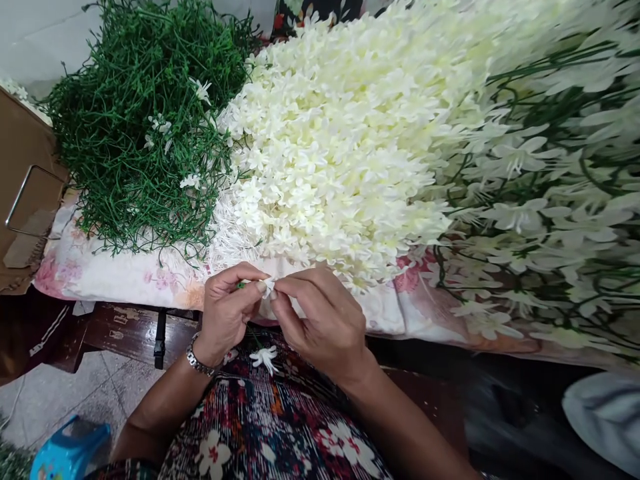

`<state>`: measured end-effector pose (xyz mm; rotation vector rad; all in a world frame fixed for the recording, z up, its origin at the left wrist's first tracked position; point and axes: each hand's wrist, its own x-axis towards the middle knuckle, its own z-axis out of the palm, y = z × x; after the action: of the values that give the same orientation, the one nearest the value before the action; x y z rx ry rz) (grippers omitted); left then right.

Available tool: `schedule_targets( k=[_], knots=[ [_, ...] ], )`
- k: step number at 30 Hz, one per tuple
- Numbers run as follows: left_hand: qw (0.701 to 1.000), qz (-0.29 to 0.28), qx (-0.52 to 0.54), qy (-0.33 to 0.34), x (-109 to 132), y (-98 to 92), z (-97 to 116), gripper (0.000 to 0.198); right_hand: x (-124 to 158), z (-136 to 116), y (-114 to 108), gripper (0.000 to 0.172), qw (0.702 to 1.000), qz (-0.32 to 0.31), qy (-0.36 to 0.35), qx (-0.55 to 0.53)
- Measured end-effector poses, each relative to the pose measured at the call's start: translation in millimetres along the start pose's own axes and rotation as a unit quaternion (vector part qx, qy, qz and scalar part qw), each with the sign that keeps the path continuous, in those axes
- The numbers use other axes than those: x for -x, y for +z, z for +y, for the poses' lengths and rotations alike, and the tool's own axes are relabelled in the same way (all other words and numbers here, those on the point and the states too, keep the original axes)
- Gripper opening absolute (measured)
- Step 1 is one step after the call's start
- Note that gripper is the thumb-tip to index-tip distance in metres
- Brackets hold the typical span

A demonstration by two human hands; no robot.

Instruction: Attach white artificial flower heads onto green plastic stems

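Note:
My left hand (225, 310) and my right hand (325, 327) meet at the near edge of the cushioned surface, both closed in a pinch. Between their fingertips is a small white artificial flower (269, 285); a bit of green stem shows by my left fingers. Below them, over my lap, hangs another white flower (264, 359); whether it joins the same stem is hard to see. Beyond my hands lies a large heap of loose white fabric blossoms (340, 153). A pile of green plastic stems (145, 120) lies at the left, with a few white flowers on it.
Finished-looking white flower sprays with green stems (525, 220) fill the right side. A floral cloth (120, 273) covers the surface. At far left stands a cardboard box (30, 153) with a metal wire handle. A blue plastic stool (70, 450) is on the floor at lower left.

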<state>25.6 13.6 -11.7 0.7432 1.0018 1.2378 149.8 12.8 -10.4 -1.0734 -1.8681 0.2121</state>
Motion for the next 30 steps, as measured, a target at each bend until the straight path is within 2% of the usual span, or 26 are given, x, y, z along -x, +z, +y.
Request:
schedule_targets(
  k=[4,9,15,18,20,22,30],
  knots=[
    [0.999,0.027,-0.020,0.016,3,0.7,-6,0.007,4,0,7,0.014,0.999,0.035,0.004,0.007],
    [0.991,0.015,-0.122,0.056,6,-1.6,-7,0.009,7,2,8,0.015,0.996,0.024,0.056,-0.059],
    [0.981,-0.019,-0.192,-0.008,8,3.4,2,0.015,11,7,1,0.010,0.965,0.008,0.187,-0.186],
    [0.973,-0.020,-0.230,-0.020,8,6.5,5,0.014,12,8,-8,0.008,0.941,-0.016,0.213,-0.262],
    [0.967,-0.021,-0.254,-0.020,7,7.8,5,0.014,10,7,-14,0.010,0.934,-0.034,0.200,-0.293],
    [0.960,-0.024,-0.280,-0.015,6,8.4,4,0.014,7,4,-19,0.013,0.941,-0.045,0.168,-0.291],
    [0.933,-0.046,-0.354,0.044,7,7.7,-1,0.019,4,5,-24,0.015,0.977,-0.072,0.095,-0.178]
  ],
)
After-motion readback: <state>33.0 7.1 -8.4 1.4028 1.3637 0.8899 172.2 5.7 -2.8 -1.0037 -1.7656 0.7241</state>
